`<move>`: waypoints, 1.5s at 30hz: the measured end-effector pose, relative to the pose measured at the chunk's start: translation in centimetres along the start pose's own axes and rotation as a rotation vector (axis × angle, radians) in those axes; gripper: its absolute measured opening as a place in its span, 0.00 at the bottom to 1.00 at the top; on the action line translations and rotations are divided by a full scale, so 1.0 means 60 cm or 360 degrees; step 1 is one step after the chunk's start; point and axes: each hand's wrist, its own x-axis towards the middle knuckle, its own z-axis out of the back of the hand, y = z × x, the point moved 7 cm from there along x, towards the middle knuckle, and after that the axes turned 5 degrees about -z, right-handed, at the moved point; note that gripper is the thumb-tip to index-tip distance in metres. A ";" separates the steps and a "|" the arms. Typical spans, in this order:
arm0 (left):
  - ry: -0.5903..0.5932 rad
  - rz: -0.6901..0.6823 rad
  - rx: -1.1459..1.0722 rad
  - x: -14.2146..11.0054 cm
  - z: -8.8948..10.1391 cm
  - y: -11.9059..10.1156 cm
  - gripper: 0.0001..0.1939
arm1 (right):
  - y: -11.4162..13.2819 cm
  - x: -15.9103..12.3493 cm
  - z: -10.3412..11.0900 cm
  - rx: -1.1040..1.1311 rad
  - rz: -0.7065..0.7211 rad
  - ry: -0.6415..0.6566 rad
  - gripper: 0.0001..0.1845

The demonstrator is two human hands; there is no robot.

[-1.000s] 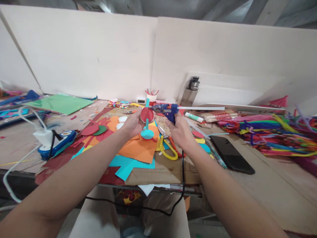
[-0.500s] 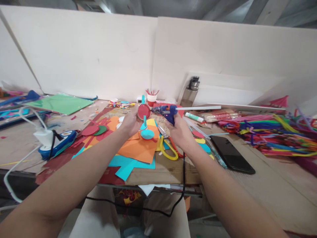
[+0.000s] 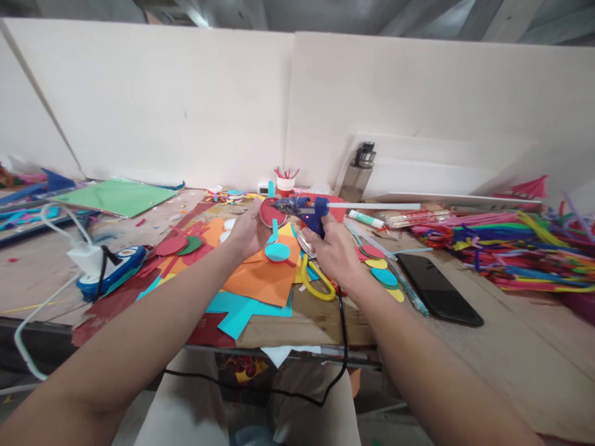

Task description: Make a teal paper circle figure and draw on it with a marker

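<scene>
Beyond the scissors (image 3: 305, 273), the red-faced disc (image 3: 268, 213) is gripped by the left hand (image 3: 250, 233) and the glue gun (image 3: 316, 212) is grasped by the right hand (image 3: 338, 249), nozzle at disc, contact unclear; disc best held steady, fingertips clear of the likely hot tip.

Soft, fairly even indoor light covers the table (image 3: 502, 353), leaving the boards (image 3: 186, 105) a pale, muted white. The ceiling (image 3: 325, 15) is dimmer, with one whitish glare patch towards the upper left. Beneath the table it turns dark, and soft shadows lie across the trouser legs (image 3: 186, 402). The phone (image 3: 439, 290) shows a dull sheen. Wide-angle distortion bends the boards' top edge and stretches the arms (image 3: 106, 347) near the lower corners. Fine detail is soft — print on the glue gun (image 3: 304, 209) is unreadable — and the outer edges look smeared.
</scene>
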 end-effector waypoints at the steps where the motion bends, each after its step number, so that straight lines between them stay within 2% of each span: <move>1: 0.0029 0.0006 0.0005 0.000 -0.001 0.001 0.21 | 0.002 0.000 -0.002 -0.0010 0.0007 0.0008 0.17; 13: 0.0136 -0.0035 0.0034 -0.002 -0.013 -0.003 0.23 | 0.001 -0.001 -0.016 -0.0273 0.0023 0.0043 0.17; 23: -0.0051 -0.0108 0.0025 -0.003 -0.010 -0.019 0.22 | -0.002 -0.004 -0.020 -0.0188 -0.0062 0.0182 0.19; 33: -0.0043 -0.0095 0.0044 -0.002 -0.008 -0.017 0.22 | 0.002 -0.006 -0.017 -0.0190 -0.0041 0.0166 0.18; 40: 0.0134 -0.0022 0.0078 -0.002 -0.014 0.000 0.24 | 0.003 -0.003 -0.013 -0.0263 -0.0061 0.0130 0.22; 45: 0.0041 -0.0078 0.0094 -0.001 -0.011 -0.013 0.23 | 0.007 -0.004 -0.011 -0.0390 -0.0043 0.0114 0.18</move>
